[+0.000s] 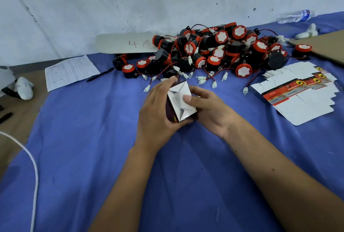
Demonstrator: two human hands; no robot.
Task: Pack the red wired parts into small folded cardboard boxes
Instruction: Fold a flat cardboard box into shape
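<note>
A small cardboard box [179,102], white flaps folded shut on the end facing me, is held above the blue cloth between both hands. My left hand [155,112] wraps round its dark left side. My right hand [208,107] grips the right side, with the thumb pressing on the white flaps. Behind them lies a big heap of red-and-black wired parts [214,53] with white connectors. A fanned stack of flat unfolded boxes [301,97] lies at the right.
Blue cloth [93,138] covers the table. A paper form [70,71] and black pen [100,76] lie back left, a board marked 46 [126,44] leans on the wall. A water bottle [296,16], brown cardboard [327,45] and a white cable [33,172] lie at the edges.
</note>
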